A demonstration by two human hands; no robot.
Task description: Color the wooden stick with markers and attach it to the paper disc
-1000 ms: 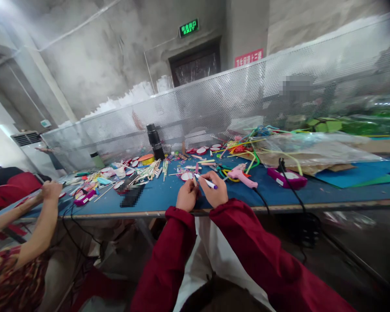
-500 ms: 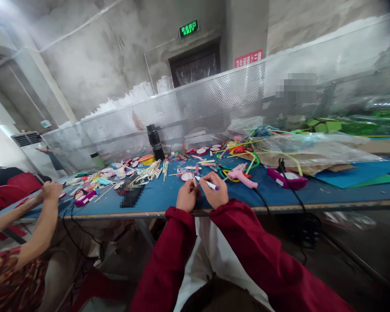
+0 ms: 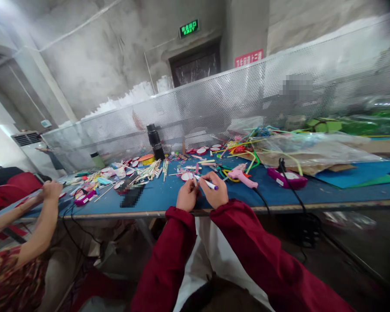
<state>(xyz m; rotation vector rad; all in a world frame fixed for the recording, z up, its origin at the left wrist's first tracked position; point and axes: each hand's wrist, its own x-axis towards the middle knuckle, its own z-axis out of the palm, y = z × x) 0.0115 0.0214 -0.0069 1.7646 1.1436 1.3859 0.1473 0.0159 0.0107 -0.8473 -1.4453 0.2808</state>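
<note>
A: Head view first. Has anything changed in the last second?

B: Very little. Both hands sit where they were at the near edge of the blue table (image 3: 156, 200). The right hand (image 3: 215, 190) keeps its fingers curled, pinching a white marker with a purple cap (image 3: 208, 183); the cap end sticks out to the right of its knuckles. The left hand (image 3: 186, 196) is pressed closed on a small pale piece (image 3: 195, 180), too small to name, right at the marker's tip. So, as I judge it, the marking of that piece is simply going on.

A: Anything moved nearby?

B: A co-worker's hand (image 3: 52, 190), well to the left of those fingers, has shifted a touch.

A: Counts?

B: 1 marker, 1 pink glue gun (image 3: 242, 174) just beyond the right fingers, 1 magenta stand (image 3: 287, 178) further right, 1 black flask (image 3: 155, 141) beyond the left fingers, 1 red-and-white disc (image 3: 186, 176) just past the fingertips. The sticks (image 3: 147, 171) are too jumbled to count.
</note>
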